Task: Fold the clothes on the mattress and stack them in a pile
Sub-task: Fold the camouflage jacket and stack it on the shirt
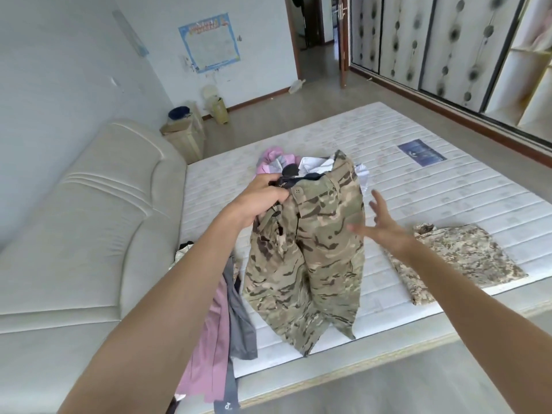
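White quilted mattress: folded camouflage garment, heaped clothes.

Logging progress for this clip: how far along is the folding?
Early. Done: one folded camouflage garment lies on the mattress. In hand: left hand grips camouflage trousers by the waist; right hand reaches, open. Left: pink and grey clothes and the far heap.

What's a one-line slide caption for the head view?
Left hand holds camouflage trousers up by the waistband over the white quilted mattress; open right hand reaches in, folded pixel-camouflage garment alongside.
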